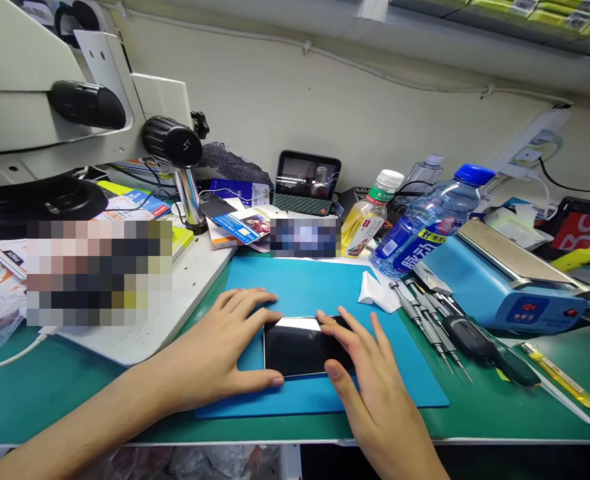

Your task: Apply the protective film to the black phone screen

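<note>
A smartphone (297, 350) with a dark, glossy screen lies flat and lengthwise on a blue work mat (319, 283). Around its left end is my left hand (215, 350), the thumb at the near long edge and the index finger at the far one. My right hand (375, 373) spans the right part, with its thumb by the near edge and a fingertip at the far edge. Its other fingers are spread and cover the phone's right end. A pale reflection crosses the upper part of the screen.
Screwdrivers (427, 323), a yellow-handled cutter (559, 375) and a crumpled white tissue (376, 292) lie to the right. Behind them stand a blue heating box (505, 283) and drink bottles (432, 223). A microscope (95, 127) overhangs the left side.
</note>
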Motion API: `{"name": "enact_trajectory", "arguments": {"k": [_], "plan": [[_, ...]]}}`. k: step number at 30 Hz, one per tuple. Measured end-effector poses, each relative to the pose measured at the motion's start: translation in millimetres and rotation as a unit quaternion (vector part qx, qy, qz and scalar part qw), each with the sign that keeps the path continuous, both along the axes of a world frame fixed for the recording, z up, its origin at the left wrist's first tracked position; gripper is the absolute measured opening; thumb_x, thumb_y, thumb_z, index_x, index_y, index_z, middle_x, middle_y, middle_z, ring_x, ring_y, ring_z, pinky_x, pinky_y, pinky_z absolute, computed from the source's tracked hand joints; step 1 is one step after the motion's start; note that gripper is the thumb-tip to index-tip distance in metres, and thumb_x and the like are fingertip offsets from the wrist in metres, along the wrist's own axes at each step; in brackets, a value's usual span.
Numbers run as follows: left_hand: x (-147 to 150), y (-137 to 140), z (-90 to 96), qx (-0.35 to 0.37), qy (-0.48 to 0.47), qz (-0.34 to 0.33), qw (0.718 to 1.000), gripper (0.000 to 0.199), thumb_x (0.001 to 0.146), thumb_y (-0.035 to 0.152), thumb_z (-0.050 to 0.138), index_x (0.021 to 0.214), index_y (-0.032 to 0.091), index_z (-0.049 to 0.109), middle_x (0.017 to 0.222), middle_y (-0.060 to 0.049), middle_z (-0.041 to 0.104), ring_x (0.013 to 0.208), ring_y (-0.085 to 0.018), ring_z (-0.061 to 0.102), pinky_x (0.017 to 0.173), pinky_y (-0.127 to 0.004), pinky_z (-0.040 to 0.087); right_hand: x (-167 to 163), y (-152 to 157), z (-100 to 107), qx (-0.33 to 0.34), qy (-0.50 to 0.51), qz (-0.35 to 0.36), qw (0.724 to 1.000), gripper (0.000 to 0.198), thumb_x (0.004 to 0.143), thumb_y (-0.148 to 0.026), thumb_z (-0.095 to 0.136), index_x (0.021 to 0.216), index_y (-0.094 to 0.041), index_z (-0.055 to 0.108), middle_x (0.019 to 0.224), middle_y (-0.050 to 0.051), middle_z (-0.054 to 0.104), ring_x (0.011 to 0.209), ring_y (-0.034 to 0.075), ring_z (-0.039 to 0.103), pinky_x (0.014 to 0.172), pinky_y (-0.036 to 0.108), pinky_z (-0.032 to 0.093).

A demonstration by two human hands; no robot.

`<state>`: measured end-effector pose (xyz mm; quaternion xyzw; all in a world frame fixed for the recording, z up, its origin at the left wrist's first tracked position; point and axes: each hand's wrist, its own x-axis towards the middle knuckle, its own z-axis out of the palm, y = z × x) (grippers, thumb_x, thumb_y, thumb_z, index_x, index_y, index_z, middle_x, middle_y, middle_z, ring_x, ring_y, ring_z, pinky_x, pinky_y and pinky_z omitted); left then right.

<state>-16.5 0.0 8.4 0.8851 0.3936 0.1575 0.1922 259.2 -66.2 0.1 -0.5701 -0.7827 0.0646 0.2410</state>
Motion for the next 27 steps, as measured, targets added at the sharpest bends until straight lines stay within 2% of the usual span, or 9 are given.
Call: {"name": "enact_trajectory", "arguments": {"k": [4, 7, 11, 16, 18, 22, 27], "plan": [[-1.2, -0.8, -3.1, 0.011, -0.011, -0.001, 1.0, 0.06, 0.092, 0.062, 0.073, 0.141, 0.029, 0.06, 0.161, -0.01, 0.048, 0.149, -0.038, 0.041, 0.121, -0.059, 0.038, 1.3, -4.1, 0.1, 0.042, 0.033, 0.021, 0.998, 0.037, 0.108, -0.047, 0.05, 0.142, -0.033, 0.053, 0.152, 0.002, 0.064, 0.156, 0.031, 0.041, 0.129, 0.069, 0.025], [-2.2, -1.0, -4.5, 0.016, -0.02, 0.003, 1.0, 0.061, 0.091, 0.062, 0.075, 0.14, 0.029, 0.061, 0.161, -0.01, 0.049, 0.148, -0.038, 0.042, 0.12, -0.058, 0.04, 2.4, -6.2, -1.4, 0.068, 0.057, 0.018, 0.996, 0.029, 0.109, -0.044, 0.048, 0.132, -0.031, 0.058, 0.141, 0.003, 0.069, 0.149, 0.03, 0.05, 0.13, 0.066, 0.024], [-2.8, -0.5, -4.1, 0.011, -0.02, 0.002, 1.0, 0.062, 0.09, 0.063, 0.076, 0.141, 0.031, 0.061, 0.161, -0.009, 0.049, 0.149, -0.039, 0.041, 0.121, -0.058, 0.04, 0.2, -4.5, -1.5, 0.054, 0.032, 0.006, 0.998, 0.032, 0.108, -0.045, 0.05, 0.136, -0.032, 0.056, 0.146, 0.002, 0.067, 0.156, 0.031, 0.041, 0.13, 0.065, 0.026], [-1.9, 0.3, -1.3, 0.003, -0.013, 0.0, 1.0, 0.062, 0.091, 0.061, 0.076, 0.143, 0.032, 0.06, 0.162, -0.009, 0.048, 0.151, -0.039, 0.04, 0.121, -0.059, 0.039, -1.7, -2.6, 1.0, 0.031, -0.032, 0.043, 0.998, 0.049, 0.106, -0.049, 0.054, 0.152, -0.032, 0.046, 0.161, 0.0, 0.055, 0.161, 0.031, 0.03, 0.131, 0.065, 0.022], [-1.4, 0.4, -0.6, 0.001, -0.007, 0.0, 1.0, 0.061, 0.091, 0.061, 0.075, 0.142, 0.031, 0.061, 0.162, -0.009, 0.047, 0.15, -0.039, 0.04, 0.121, -0.06, 0.039, -0.3, -3.7, 0.5, 0.039, -0.034, 0.063, 0.997, 0.052, 0.105, -0.049, 0.056, 0.152, -0.03, 0.045, 0.16, 0.002, 0.055, 0.16, 0.03, 0.032, 0.132, 0.064, 0.02], [-1.3, 0.2, -1.1, 0.01, -0.011, 0.002, 1.0, 0.061, 0.091, 0.061, 0.076, 0.141, 0.03, 0.061, 0.161, -0.01, 0.049, 0.149, -0.039, 0.041, 0.121, -0.06, 0.039, 3.2, -7.3, -1.0, 0.081, -0.005, 0.097, 0.992, 0.041, 0.106, -0.047, 0.056, 0.141, -0.027, 0.053, 0.149, 0.005, 0.065, 0.154, 0.028, 0.043, 0.132, 0.059, 0.02], [-2.9, 0.6, -2.8, 0.007, -0.013, 0.002, 1.0, 0.062, 0.09, 0.061, 0.076, 0.143, 0.032, 0.061, 0.161, -0.009, 0.048, 0.149, -0.04, 0.041, 0.12, -0.059, 0.04, -1.7, -3.6, 3.1, 0.025, -0.025, 0.077, 0.996, 0.047, 0.107, -0.05, 0.052, 0.149, -0.031, 0.046, 0.159, 0.002, 0.056, 0.157, 0.028, 0.038, 0.132, 0.058, 0.025]]}}
